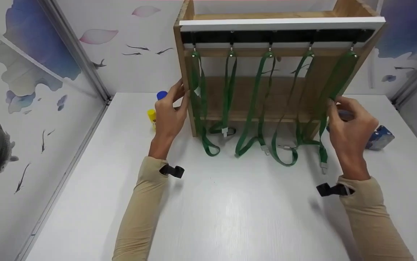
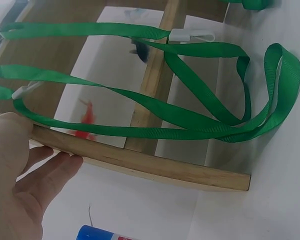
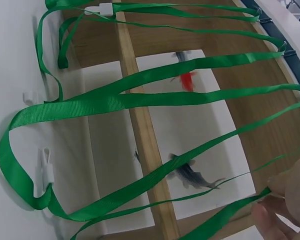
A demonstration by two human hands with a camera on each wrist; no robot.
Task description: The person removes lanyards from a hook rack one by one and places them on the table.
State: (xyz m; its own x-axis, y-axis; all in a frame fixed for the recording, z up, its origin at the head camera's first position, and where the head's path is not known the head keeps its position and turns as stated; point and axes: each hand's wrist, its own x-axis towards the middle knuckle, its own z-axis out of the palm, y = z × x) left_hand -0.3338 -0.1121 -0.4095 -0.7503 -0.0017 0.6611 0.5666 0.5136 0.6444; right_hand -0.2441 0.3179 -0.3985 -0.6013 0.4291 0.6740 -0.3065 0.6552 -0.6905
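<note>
A wooden rack [image 1: 255, 98] stands at the back of the table. Along its black upper strip hang several green lanyards [image 1: 255, 105], their lower loops and pale clips trailing on the tabletop. My left hand [image 1: 171, 114] grips the rack's left side panel [image 2: 140, 162], thumb at the front edge and fingers on the outer face. At the opposite side, my right hand [image 1: 351, 125] pinches the rightmost lanyard [image 3: 220, 217] between thumb and finger beside the right panel. That lanyard's clip hangs lower, near the table.
Beside the left hand stand a yellow-capped tube [image 1: 152, 117] and a blue cap [image 1: 161, 95]. A dark blue box [image 1: 380, 138] sits behind the right hand, partly hidden. White walls with painted fish enclose the white table [image 1: 230, 214].
</note>
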